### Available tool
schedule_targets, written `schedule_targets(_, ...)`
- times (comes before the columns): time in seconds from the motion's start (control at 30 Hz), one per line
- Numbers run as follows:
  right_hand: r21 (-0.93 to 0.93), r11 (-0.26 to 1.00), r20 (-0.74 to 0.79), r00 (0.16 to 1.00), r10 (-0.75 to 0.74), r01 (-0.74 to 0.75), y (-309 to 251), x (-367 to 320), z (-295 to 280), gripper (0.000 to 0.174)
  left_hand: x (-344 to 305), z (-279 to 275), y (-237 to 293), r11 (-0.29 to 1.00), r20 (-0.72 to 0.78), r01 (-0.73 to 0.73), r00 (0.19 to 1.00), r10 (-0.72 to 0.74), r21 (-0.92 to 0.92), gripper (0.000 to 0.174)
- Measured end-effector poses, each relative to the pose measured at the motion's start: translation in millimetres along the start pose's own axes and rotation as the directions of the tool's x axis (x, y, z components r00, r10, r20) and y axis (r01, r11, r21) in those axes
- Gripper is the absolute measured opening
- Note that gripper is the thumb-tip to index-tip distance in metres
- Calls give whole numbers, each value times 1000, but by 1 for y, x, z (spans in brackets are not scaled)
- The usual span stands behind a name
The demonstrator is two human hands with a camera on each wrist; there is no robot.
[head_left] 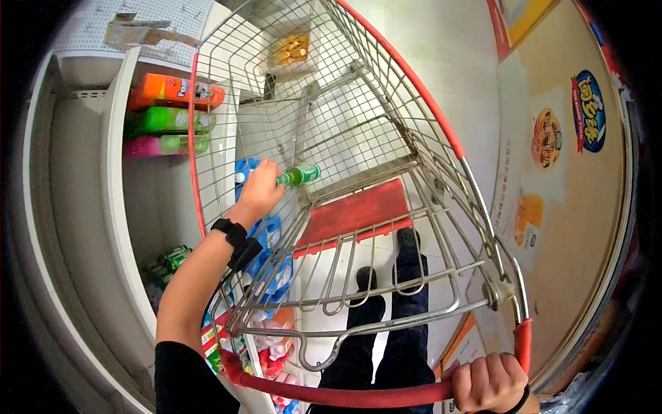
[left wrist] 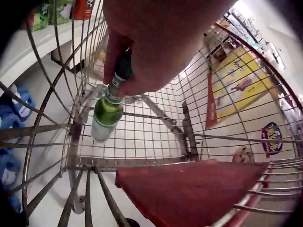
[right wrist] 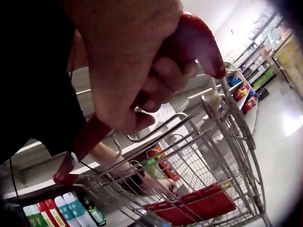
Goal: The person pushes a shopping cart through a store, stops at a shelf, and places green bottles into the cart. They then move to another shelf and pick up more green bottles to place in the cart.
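Observation:
My left hand [head_left: 262, 188] grips a green glass bottle [head_left: 301, 174] by its neck, reaching down into a wire shopping cart [head_left: 422, 79]. In the left wrist view the bottle [left wrist: 107, 116] tilts, base downward, above the wire floor, its neck between thumb and fingers. My right hand [head_left: 488, 383] is wrapped around the right end of the cart's red handle bar [head_left: 345, 397]. The right wrist view shows that hand [right wrist: 128, 71] curled on the bar. A red plastic panel [head_left: 355, 215] lies at the near end of the basket.
Left of the cart runs a white shelf [head_left: 127, 207] with an orange bottle [head_left: 172, 92], a green bottle [head_left: 165, 120] and a pink bottle [head_left: 162, 145]. Blue packs [head_left: 276, 272] sit low beside the cart. A printed brown panel [head_left: 552, 200] stands on the right.

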State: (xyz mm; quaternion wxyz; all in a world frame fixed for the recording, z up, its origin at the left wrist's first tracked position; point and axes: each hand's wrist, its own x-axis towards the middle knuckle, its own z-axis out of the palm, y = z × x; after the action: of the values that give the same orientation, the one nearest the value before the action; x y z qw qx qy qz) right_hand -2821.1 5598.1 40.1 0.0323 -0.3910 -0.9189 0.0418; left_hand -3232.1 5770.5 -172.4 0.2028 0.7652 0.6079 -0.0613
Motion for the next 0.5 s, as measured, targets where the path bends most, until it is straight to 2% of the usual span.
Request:
schedule_targets(0.13,4,1000,10,1000,9,-9,-2,0,1,30,9,-2,8,996,87,87,992,-89,33,24)
schedule_targets(0.23,9,1000,14,1000,12,-12,-2,1,0,30,7,-3,22,995,179,96,979,-97,15,25)
schedule_targets(0.4,25,999,40,999,19,-20,-4,3,-3,30,-3,4,33,992,320,95,940,-117,84,38)
schedule_targets(0.5,55,998,39,998,40,-42,-7,5,-2,31,-10,-2,36,992,340,69,935,-100,102,40)
